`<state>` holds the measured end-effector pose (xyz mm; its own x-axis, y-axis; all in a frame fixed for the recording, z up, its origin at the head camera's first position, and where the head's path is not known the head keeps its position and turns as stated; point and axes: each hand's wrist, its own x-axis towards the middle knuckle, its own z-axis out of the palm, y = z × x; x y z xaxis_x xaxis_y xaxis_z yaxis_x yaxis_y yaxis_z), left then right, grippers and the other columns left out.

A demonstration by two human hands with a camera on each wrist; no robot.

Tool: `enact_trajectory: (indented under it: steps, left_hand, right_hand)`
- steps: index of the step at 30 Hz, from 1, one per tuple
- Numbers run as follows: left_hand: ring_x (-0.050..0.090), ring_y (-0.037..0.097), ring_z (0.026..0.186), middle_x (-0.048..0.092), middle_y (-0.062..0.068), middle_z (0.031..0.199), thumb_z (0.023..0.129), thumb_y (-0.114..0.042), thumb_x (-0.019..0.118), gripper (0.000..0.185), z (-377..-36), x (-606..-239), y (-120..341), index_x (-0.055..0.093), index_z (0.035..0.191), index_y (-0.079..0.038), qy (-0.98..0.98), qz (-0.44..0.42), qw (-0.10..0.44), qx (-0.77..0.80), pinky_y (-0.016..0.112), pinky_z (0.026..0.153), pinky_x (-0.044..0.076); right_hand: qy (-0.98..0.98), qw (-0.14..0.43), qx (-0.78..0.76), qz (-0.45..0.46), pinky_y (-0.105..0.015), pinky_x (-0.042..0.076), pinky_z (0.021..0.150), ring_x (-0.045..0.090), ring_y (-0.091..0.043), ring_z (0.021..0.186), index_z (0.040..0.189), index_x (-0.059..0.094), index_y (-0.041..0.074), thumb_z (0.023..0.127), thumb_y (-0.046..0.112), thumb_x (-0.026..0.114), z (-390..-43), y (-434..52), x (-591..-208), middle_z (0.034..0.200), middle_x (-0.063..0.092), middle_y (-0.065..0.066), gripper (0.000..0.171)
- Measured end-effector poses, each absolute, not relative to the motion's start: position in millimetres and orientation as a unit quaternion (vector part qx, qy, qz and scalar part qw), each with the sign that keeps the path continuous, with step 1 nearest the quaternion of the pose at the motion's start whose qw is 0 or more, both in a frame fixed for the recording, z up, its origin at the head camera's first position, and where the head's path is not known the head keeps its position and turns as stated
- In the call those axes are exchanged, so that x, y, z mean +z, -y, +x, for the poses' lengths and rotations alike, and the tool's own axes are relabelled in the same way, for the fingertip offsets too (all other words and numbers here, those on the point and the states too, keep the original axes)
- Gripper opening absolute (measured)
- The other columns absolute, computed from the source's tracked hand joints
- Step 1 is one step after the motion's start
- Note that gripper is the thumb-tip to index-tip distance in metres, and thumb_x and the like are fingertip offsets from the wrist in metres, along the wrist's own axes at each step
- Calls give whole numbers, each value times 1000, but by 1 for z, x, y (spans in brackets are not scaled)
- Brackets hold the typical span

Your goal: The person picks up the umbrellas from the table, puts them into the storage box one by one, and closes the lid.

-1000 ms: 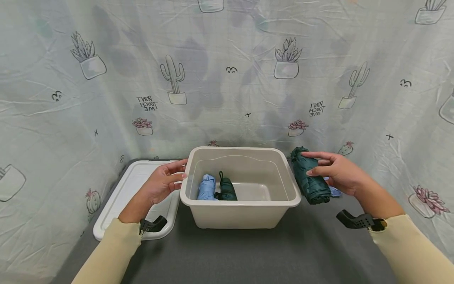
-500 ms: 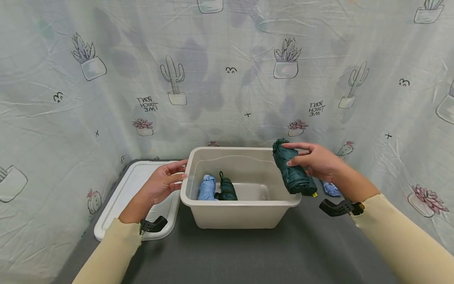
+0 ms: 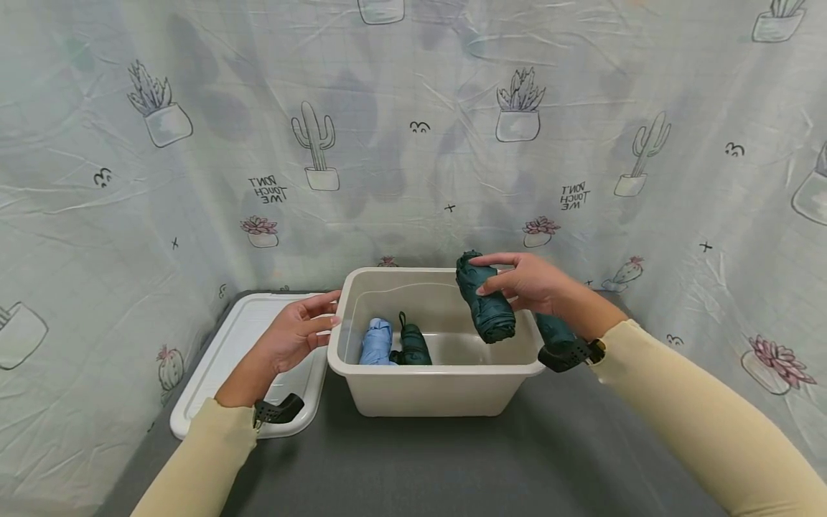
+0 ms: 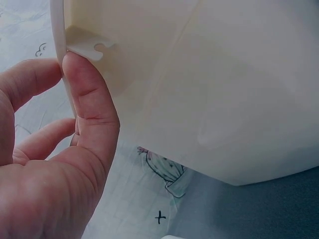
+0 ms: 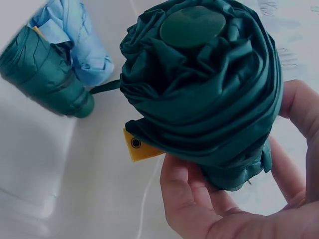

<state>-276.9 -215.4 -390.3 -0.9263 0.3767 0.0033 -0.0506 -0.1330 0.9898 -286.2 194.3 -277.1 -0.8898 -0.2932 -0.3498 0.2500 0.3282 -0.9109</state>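
My right hand [image 3: 533,286] grips a dark green folded umbrella [image 3: 486,298] over the right half of a beige plastic bin [image 3: 429,391]. In the right wrist view the umbrella [image 5: 199,89] shows its round end cap and a yellow tag [image 5: 142,147]. At the bin's left side, my left hand [image 3: 298,334] pinches the rim between thumb and fingers, as the left wrist view also shows. Inside the bin, on the left, a light blue folded umbrella [image 3: 377,342] lies beside a second green one [image 3: 415,345] with a wrist loop.
A white lid [image 3: 291,395] lies flat on the grey tabletop [image 3: 420,467] left of the bin. Another dark green bundle [image 3: 553,332] sits right of the bin, partly behind my right wrist. A curtain [image 3: 413,172] printed with cacti hangs behind.
My right hand has carried the green umbrella leftward from outside the bin's right side to over its opening. The left hand has stayed at the rim.
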Motion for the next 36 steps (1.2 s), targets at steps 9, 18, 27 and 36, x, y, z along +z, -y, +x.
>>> enact_trajectory:
  steps: [9, 18, 27, 36]
  left_hand:
    - [70, 14, 102, 60, 6, 119, 99, -2, 64, 66, -276, -392, 215, 34, 158, 0, -643, 133, 144, 741, 32, 85, 63]
    - [71, 15, 103, 61, 7, 119, 99, -3, 65, 66, -275, -393, 215, 34, 158, 1, -643, 135, 140, 741, 32, 84, 63]
    - [71, 14, 101, 61, 6, 117, 99, -4, 65, 66, -274, -395, 215, 34, 158, 1, -640, 135, 140, 743, 32, 84, 63]
    - [71, 14, 102, 61, 7, 118, 99, -5, 66, 67, -274, -395, 216, 35, 158, 0, -646, 134, 138, 739, 32, 85, 63]
  right_hand:
    - [-787, 271, -555, -1, -48, 60, 93, 60, -42, 130, 148, 57, 23, 88, 3, 77, -305, -164, -287, 155, 44, -15, 66]
    - [-795, 313, -521, -3, -49, 60, 93, 66, -41, 121, 144, 60, 21, 86, 4, 81, -314, -139, -301, 148, 52, -21, 64]
    - [-801, 350, -487, 13, -47, 61, 91, 68, -38, 118, 138, 66, 18, 85, 5, 83, -323, -121, -317, 143, 56, -18, 58]
    - [-825, 357, -438, 16, -45, 63, 85, 72, -35, 108, 133, 70, 16, 80, 4, 86, -331, -112, -334, 154, 49, -17, 56]
